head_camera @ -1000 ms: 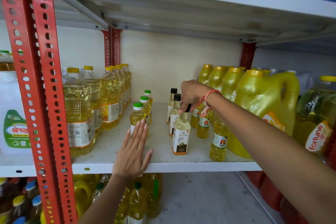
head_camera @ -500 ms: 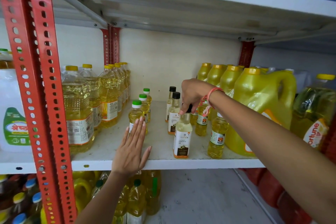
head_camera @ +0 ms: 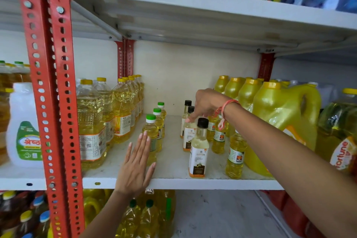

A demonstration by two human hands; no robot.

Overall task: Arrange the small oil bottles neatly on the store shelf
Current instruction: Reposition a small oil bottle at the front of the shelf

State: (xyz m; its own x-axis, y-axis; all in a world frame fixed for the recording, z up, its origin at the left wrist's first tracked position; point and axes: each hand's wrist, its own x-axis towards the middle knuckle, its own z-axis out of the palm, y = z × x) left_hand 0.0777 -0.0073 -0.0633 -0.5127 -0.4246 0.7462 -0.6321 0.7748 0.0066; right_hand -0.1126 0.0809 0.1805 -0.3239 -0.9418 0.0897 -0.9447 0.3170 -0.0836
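Right hand (head_camera: pixel 207 105) reaches in over the shelf (head_camera: pixel 173 179), fingers curled down onto the second black-capped bottle (head_camera: pixel 189 133); grip around it not fully visible. Front black-capped bottle (head_camera: pixel 199 152) stands free just beside, white label, pale oil inside. Left hand (head_camera: pixel 136 168) lies flat and open at the shelf edge, fingertips against the front green-capped bottle (head_camera: pixel 151 137), first of a row of three filled with yellow oil. Small yellow bottles (head_camera: pixel 234 158) stand right of the black caps. Large jug (head_camera: pixel 284 121) further right; tall clear oil bottles (head_camera: pixel 92 125) left.
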